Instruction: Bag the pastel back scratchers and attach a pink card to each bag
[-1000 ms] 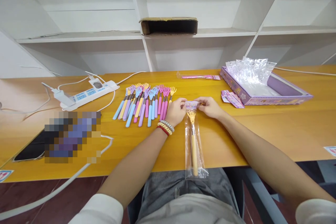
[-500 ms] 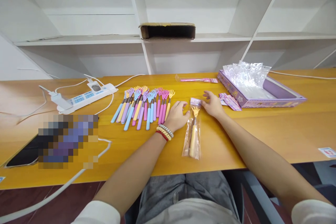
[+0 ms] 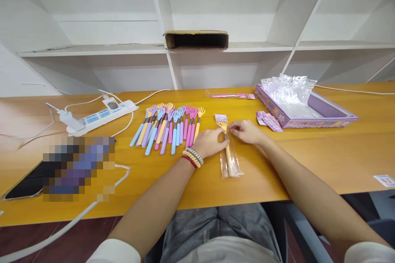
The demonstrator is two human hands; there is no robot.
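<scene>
The hands (image 3: 228, 136) partly hide the bagged yellow scratcher (image 3: 228, 156), apparently touching it.

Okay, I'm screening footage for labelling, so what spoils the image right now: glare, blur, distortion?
Head view: glints on the bagged yellow scratcher and stronger glare on the clear bags; pale sheen across the desk's left end; wide-lens stretching toward the edges; blocky pixelation beside the black device; print on the pink cards too small to read.

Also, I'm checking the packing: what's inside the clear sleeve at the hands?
A yellow back scratcher; its claw and much of its handle show through the clear sleeve. The left hand covers part between them, so that bit can't be seen.
</scene>
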